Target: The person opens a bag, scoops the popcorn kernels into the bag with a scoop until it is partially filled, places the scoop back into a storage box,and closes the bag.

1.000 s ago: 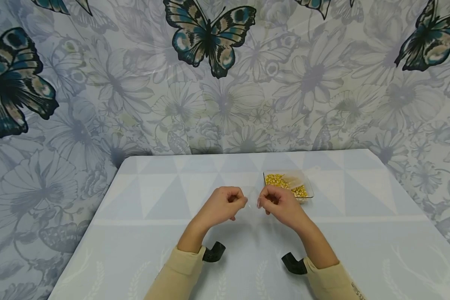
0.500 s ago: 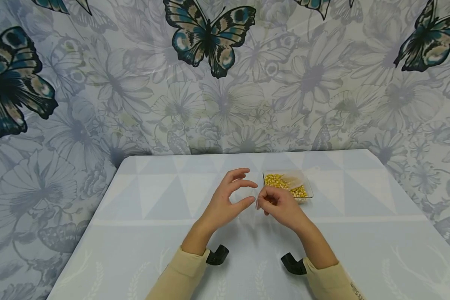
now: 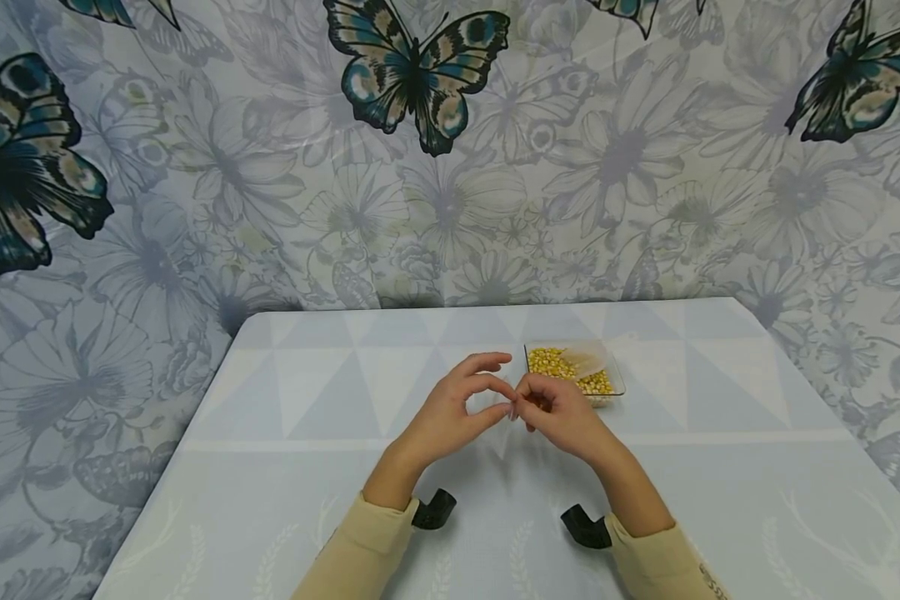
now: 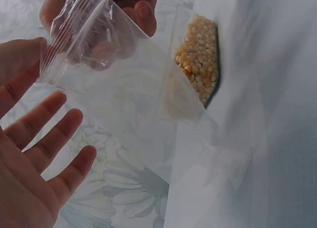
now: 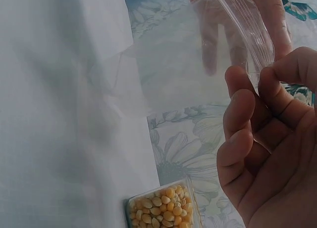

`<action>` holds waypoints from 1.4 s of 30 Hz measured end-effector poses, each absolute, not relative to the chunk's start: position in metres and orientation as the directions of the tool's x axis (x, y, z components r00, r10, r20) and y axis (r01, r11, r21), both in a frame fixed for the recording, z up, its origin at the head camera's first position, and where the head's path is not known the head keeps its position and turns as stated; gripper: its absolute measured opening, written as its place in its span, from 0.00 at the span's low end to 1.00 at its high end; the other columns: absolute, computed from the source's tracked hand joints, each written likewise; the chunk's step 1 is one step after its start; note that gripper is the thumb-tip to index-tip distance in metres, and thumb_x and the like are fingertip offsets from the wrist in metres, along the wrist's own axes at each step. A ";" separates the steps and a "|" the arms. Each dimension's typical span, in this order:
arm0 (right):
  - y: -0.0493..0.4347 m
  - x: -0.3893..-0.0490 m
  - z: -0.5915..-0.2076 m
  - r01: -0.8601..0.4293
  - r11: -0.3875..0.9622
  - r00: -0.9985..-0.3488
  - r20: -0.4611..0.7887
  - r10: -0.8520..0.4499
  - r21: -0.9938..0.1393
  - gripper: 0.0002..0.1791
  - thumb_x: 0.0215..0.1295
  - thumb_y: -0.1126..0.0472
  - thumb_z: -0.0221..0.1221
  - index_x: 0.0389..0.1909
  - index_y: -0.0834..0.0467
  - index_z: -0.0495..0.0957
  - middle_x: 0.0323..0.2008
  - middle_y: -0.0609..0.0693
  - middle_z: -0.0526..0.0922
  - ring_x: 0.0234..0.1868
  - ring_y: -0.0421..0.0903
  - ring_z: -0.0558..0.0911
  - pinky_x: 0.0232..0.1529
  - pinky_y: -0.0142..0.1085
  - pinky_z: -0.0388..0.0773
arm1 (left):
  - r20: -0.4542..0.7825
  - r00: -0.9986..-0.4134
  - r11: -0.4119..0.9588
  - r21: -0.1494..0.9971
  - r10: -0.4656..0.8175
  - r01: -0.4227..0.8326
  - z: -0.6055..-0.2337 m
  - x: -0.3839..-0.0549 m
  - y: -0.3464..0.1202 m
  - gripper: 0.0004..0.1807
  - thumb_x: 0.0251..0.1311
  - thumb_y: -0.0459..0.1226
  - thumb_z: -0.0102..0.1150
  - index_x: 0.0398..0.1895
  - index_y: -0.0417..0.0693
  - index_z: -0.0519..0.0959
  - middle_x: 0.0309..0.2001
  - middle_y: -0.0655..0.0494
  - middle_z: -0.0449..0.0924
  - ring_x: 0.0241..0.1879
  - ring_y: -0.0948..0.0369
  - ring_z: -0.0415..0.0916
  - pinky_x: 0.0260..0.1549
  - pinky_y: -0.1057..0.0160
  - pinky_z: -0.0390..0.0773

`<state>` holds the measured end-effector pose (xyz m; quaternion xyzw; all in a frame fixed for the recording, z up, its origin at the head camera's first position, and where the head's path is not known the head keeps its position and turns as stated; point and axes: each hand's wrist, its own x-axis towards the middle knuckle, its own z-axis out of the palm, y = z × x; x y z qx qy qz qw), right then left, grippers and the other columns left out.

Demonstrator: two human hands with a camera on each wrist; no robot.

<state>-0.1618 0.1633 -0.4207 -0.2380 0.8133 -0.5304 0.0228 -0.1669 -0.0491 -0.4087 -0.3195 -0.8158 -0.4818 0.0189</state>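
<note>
"Sleeves (image 3: pixel 363 542), nearest first?"

"Both tan, with a black mount (image 3: pixel 435 510) at each cuff."

"Hands?"

"Right hand (image 3: pixel 562 412): fingers curled, thumb and forefinger pinching the bag (image 5: pixel 168 72) at its zip (image 5: pixel 247 30). Left hand (image 3: pixel 447 417): thumb and forefinger appear to pinch the same mouth edge; remaining fingers spread. Fingertips of both hands meet or nearly meet."

"Condition of the bag?"

"Clear, held by its mouth, body hanging below the fingers. No contents show through. Contact with the table (image 3: pixel 217 483) cannot be determined."

"Step in hand?"

"My judgement: work on the mouth, both hands engaged. Whether the zip is parted or sealed, I cannot tell."

"Requirement for the next move?"

"In my opinion, a firm right-hand hold and a light left pinch on one layer of film, to tell the lips apart. Thin film probably clings."

"Beyond the hands?"

"Tray (image 3: pixel 620 373), on the table, right of centre toward the far edge, partly masked by the right hand in the head view. It contains corn (image 3: pixel 552 362) and a pale patch (image 3: pixel 587 362), identity not established."

"Farthest item?"

"Backdrop (image 3: pixel 622 158), flowers and butterflies, behind the table."
</note>
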 end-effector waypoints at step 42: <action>0.152 -0.152 -0.410 -0.522 0.682 -0.851 0.371 -0.373 -0.512 0.07 0.66 0.59 0.64 0.42 0.49 0.88 0.32 0.39 0.83 0.26 0.31 0.72 0.29 0.28 0.72 | 0.328 -0.934 0.524 0.775 0.144 0.353 -0.406 -0.166 -0.049 0.13 0.68 0.40 0.59 0.51 0.51 0.87 0.44 0.58 0.80 0.32 0.64 0.75 0.24 0.69 0.73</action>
